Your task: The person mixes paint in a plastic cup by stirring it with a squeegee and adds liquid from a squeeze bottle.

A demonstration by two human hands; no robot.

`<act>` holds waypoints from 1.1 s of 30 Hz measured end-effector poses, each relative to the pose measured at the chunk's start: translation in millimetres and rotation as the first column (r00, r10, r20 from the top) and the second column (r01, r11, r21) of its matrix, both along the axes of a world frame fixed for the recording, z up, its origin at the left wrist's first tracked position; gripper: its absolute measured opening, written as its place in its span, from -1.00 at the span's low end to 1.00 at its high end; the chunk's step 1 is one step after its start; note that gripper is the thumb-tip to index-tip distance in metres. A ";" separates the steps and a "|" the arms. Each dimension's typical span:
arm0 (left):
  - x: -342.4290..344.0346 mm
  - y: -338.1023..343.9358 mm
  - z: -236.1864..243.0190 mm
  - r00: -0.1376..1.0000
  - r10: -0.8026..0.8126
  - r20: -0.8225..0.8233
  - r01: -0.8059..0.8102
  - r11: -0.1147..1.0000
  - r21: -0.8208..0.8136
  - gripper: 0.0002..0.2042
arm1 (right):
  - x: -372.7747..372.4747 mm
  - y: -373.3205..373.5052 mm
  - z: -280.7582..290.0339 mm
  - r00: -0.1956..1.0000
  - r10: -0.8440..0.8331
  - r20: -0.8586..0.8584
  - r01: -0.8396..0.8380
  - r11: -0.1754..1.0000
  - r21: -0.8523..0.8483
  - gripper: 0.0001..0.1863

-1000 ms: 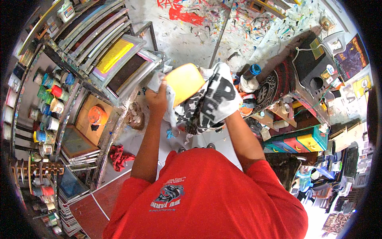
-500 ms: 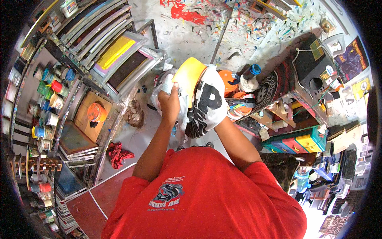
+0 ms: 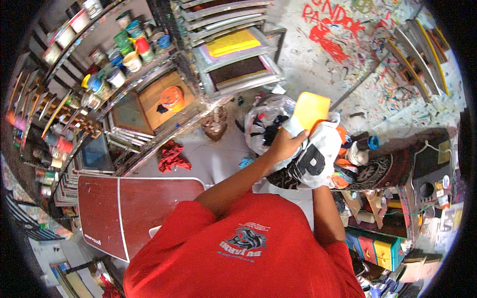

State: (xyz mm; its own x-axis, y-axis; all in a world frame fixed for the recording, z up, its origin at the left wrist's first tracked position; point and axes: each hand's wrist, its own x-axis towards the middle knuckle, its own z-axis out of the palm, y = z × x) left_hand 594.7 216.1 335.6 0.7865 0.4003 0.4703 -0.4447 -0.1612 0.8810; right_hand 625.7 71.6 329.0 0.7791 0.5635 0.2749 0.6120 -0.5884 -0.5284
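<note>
A flat yellow-orange plate [image 3: 312, 110] with rounded corners stands up out of a white cloth [image 3: 318, 159] with bold black print. My left hand [image 3: 288, 144] is closed on the cloth along the plate's lower left edge, thumb on top. The cloth hangs over my right hand, so its fingers are hidden; only the right forearm [image 3: 328, 213] shows below the bundle. Beside my left hand is a clear plastic bag [image 3: 256, 131] with dark scraps in it.
On the left, a shelf holds several paint pots [image 3: 131, 62]. An orange tub [image 3: 172, 98] sits below them. Framed screens [image 3: 243, 69] are stacked ahead. A red cloth [image 3: 174, 156] lies on the floor near a dark red tabletop [image 3: 159, 196]. Coloured drawers [image 3: 380, 248] stand at right.
My view has swung left, so the hands and bundle now appear farther right. The yellow plate looks more upright, and the left hand still grips the cloth beside it.
</note>
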 end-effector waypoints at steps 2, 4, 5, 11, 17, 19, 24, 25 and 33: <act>1.8 7.6 3.6 0.994 -0.045 -0.096 0.033 0.992 -0.122 -0.75 | -3.8 1.9 -6.9 1.000 0.014 -0.008 -0.014 1.000 -0.018 -0.62; 3.8 13.7 -6.1 0.948 -0.030 -0.317 -0.016 0.990 -0.143 -0.75 | 0.8 2.2 -9.3 0.999 0.021 -0.026 -0.021 1.000 -0.012 -0.61; -0.6 10.5 -9.3 0.967 0.059 -0.247 -0.105 0.979 -0.175 -0.79 | 5.3 4.7 -11.1 0.999 0.036 -0.035 -0.036 0.999 0.002 -0.60; -14.1 -2.8 -3.9 0.976 0.204 -0.080 -0.200 0.978 0.063 -0.79 | 37.5 7.3 -16.3 0.993 0.087 -0.074 -0.079 0.991 0.109 -0.54; -5.9 3.4 -36.2 0.945 0.244 -0.217 -0.223 0.968 0.116 -0.74 | 68.0 -16.6 -53.0 0.948 0.205 -0.243 -0.154 0.964 0.215 -0.49; 12.4 5.1 -37.8 0.892 0.418 -0.172 -0.390 0.904 0.175 -0.77 | 61.3 -20.2 -107.3 0.954 0.222 -0.202 -0.180 0.962 0.206 -0.47; 41.4 15.7 -25.3 0.841 0.514 -0.170 -0.482 0.854 0.196 -0.73 | 59.7 -1.3 -62.0 0.925 0.263 -0.275 -0.221 0.960 0.174 -0.45; 45.6 19.3 -23.1 0.841 0.482 -0.246 -0.452 0.876 0.171 -0.73 | 69.1 -3.5 -62.9 0.882 0.268 -0.389 -0.221 0.962 0.161 -0.46; 62.3 57.1 13.5 0.752 0.616 -0.232 -0.654 0.739 -0.158 -0.77 | 117.0 -22.6 -97.1 0.863 0.458 -0.213 -0.470 0.883 -0.006 -0.57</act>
